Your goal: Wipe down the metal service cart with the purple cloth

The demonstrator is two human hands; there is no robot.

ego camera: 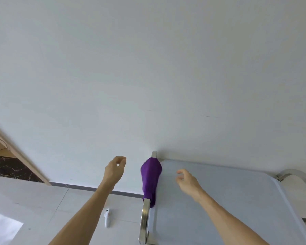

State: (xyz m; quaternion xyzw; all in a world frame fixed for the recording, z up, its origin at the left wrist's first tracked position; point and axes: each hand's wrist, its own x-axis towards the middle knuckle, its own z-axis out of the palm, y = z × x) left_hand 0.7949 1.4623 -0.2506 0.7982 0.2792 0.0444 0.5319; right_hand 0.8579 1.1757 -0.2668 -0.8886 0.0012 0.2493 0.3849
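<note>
The purple cloth [150, 179] hangs draped over the left handle bar [144, 220] of the metal service cart [237, 200], against a white wall. My left hand [114, 169] hovers in the air to the left of the cloth, fingers loosely curled, holding nothing. My right hand [188, 182] hovers above the cart's top to the right of the cloth, fingers loosely bent and empty. Neither hand touches the cloth.
A second curved metal handle [297, 175] rises at the cart's right end. A small white device [107, 217] lies on the tiled floor left of the cart. A wooden door frame [16, 152] stands at the far left.
</note>
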